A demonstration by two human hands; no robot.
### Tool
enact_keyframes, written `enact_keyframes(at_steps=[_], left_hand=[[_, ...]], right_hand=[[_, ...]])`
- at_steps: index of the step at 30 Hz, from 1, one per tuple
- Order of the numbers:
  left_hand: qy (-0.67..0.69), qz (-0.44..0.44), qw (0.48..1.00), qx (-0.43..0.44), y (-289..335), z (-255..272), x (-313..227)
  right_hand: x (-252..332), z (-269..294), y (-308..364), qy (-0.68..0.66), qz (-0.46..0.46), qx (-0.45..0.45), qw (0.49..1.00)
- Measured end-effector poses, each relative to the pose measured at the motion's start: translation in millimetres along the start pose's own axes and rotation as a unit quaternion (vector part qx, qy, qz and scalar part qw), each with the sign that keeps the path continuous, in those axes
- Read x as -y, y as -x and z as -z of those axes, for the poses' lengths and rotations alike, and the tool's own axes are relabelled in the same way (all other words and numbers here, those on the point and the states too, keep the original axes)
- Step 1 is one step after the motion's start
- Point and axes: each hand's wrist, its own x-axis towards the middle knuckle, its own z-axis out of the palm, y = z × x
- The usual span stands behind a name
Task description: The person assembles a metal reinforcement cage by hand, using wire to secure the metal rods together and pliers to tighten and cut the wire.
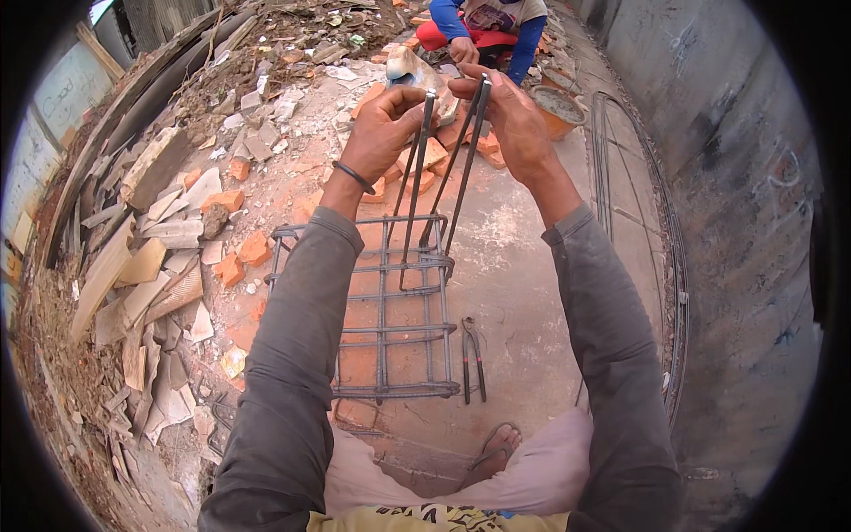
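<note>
My left hand curls its fingers and thumb around the upper ends of dark steel rebar rods. My right hand holds the upper ends of the other rods, its fingers pointing left. From both hands the rods slant down to a tied rebar cage lying on the ground between my arms. Where their lower ends sit in the cage is hard to make out. Pincers with dark, red-marked handles lie beside the cage, to its right.
Broken bricks, tiles and rubble cover the ground at left. A co-worker crouches ahead, near loose bricks and an orange bucket of grey mix. Long rebar runs along the grey wall at right.
</note>
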Motion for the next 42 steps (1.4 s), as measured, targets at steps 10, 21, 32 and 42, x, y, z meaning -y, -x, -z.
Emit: enact_keyframes(at_steps=[10, 21, 32, 42], left_hand=[[-0.223, -0.159, 0.950, -0.148, -11.6, -17.5, 24.5], [-0.079, -0.067, 0.992, -0.073, -16.6, -14.7, -3.9], [-0.243, -0.073, 0.962, -0.104, -38.0, -20.9, -8.8], [-0.090, 0.019, 0.996, -0.011, -34.1, -20.2, -17.7]], right_hand=[[-24.2, -11.2, -10.5, -0.056, 0.034, -0.020, 0.998], [-29.7, -10.2, -3.7, -0.029, -0.005, -0.087, 0.996], [5.9, -53.3, 89.8, 0.213, 0.132, -0.037, 0.967], [-42.8, -71.2, 93.2, 0.134, -0.029, 0.042, 0.990]])
